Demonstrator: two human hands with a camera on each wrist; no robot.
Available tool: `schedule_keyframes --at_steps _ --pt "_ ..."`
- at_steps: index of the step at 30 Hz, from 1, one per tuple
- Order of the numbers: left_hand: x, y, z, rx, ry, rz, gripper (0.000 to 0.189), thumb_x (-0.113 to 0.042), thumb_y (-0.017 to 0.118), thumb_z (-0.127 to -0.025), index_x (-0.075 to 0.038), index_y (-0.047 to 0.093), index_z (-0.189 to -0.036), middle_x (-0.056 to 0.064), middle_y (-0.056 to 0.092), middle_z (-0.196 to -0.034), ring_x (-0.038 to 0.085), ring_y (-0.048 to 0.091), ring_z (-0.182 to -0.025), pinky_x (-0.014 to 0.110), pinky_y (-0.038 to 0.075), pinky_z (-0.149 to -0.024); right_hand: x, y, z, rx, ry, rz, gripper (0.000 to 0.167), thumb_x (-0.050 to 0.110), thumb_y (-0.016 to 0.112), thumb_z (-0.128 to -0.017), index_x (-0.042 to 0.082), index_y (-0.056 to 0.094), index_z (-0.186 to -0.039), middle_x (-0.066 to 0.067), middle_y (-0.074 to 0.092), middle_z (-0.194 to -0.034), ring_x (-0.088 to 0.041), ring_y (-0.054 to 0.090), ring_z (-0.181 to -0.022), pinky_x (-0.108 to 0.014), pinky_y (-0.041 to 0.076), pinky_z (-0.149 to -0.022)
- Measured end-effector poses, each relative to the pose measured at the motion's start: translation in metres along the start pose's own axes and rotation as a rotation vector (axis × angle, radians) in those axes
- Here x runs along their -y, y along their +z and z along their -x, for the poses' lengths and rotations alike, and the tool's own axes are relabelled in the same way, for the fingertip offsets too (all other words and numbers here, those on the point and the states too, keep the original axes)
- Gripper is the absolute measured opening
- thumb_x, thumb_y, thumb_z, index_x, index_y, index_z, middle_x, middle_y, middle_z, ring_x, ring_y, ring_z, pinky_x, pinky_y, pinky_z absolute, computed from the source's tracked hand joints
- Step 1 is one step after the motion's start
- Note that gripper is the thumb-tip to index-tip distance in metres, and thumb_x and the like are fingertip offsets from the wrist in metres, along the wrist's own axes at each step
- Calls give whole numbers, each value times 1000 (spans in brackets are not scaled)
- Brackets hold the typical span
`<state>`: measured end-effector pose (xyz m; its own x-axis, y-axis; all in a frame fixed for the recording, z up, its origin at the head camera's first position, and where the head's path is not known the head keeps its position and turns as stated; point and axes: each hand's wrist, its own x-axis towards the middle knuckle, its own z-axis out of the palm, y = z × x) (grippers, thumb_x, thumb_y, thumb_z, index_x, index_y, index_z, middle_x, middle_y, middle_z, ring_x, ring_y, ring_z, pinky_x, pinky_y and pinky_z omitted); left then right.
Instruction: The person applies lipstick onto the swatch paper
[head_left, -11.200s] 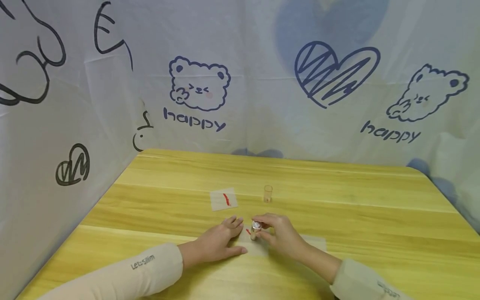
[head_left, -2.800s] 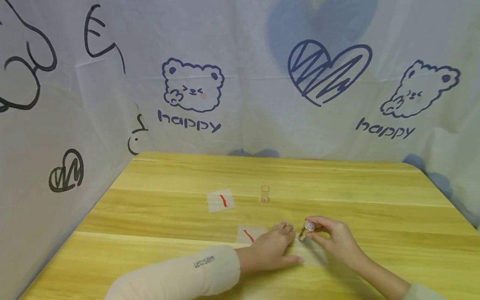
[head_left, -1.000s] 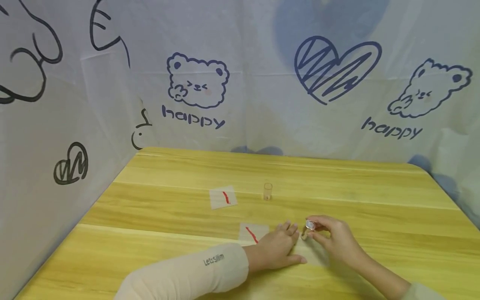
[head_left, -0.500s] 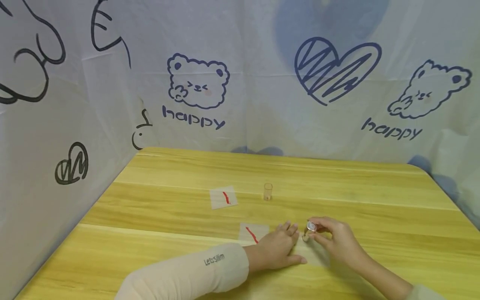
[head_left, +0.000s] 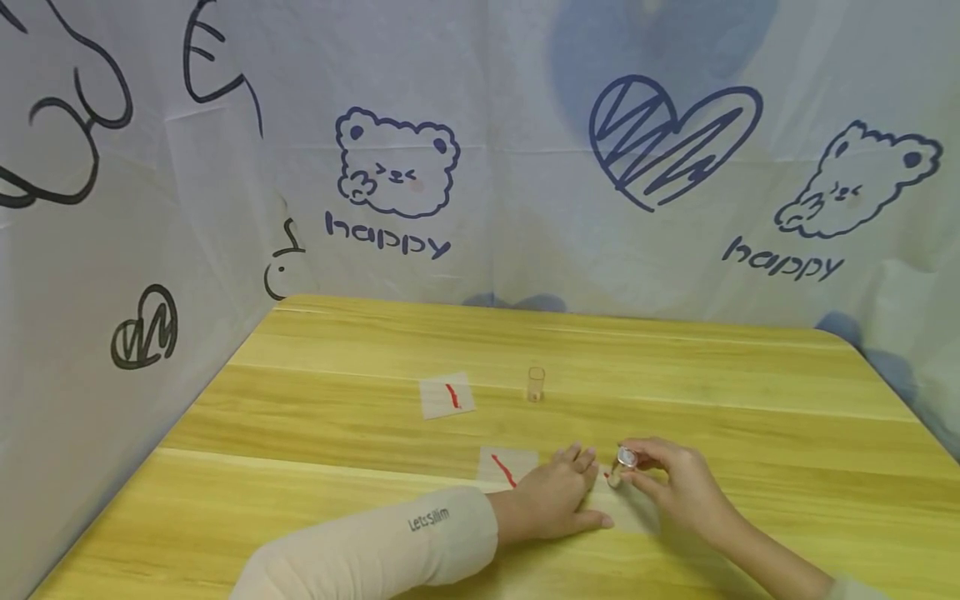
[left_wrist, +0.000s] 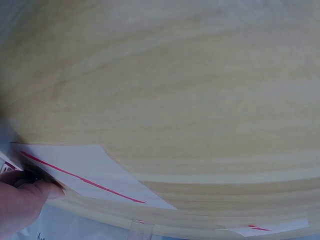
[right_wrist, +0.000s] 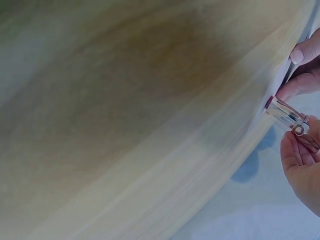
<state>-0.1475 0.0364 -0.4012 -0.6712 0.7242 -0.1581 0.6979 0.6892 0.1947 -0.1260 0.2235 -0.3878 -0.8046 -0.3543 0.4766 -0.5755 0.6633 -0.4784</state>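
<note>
In the head view my right hand (head_left: 678, 483) pinches a lipstick (head_left: 626, 457) between thumb and fingers, its applying end down on a white sheet of paper (head_left: 633, 514). A small red mark (head_left: 607, 475) shows on that sheet beside the lipstick's lower end. My left hand (head_left: 557, 497) lies flat with fingers extended over the left part of the sheet. Seen from the right wrist, the silvery lipstick tube (right_wrist: 286, 111) reaches the paper close to the left fingers. Just behind my left hand, a second paper (head_left: 491, 468) carries a red stroke.
A third paper (head_left: 437, 402) with a short red stroke lies farther back on the wooden table (head_left: 337, 442). To its right a small clear cap (head_left: 536, 385) stands upright. A drawn-on white cloth (head_left: 517, 225) hangs behind the table.
Both hands have shifted right from the second paper, whose red stroke is now longer, to the rightmost sheet. Over the last second the lipstick slid slightly toward me and rightward, and a red mark appeared.
</note>
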Motion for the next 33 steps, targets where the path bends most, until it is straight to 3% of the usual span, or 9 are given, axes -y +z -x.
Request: schedule_keyframes --at_steps 18,33 --pt "0 -1 0 -10 4 -29 72 -59 39 -91 -6 40 -140 10 30 -150 26 27 -140 33 33 -111 0 -3 5 0 37 -7 33 -6 75 -66 -6 66 -97 -12 70 -88 -3 63 -75 -32 58 -65" --pt "0 0 1 -23 3 -19 72 -60 40 -91 -6 42 -139 11 31 -149 27 28 -139 34 32 -111 -1 -4 10 -14 13 -13 35 -6 76 -65 -6 66 -98 -13 70 -88 0 63 -76 -30 57 -63"
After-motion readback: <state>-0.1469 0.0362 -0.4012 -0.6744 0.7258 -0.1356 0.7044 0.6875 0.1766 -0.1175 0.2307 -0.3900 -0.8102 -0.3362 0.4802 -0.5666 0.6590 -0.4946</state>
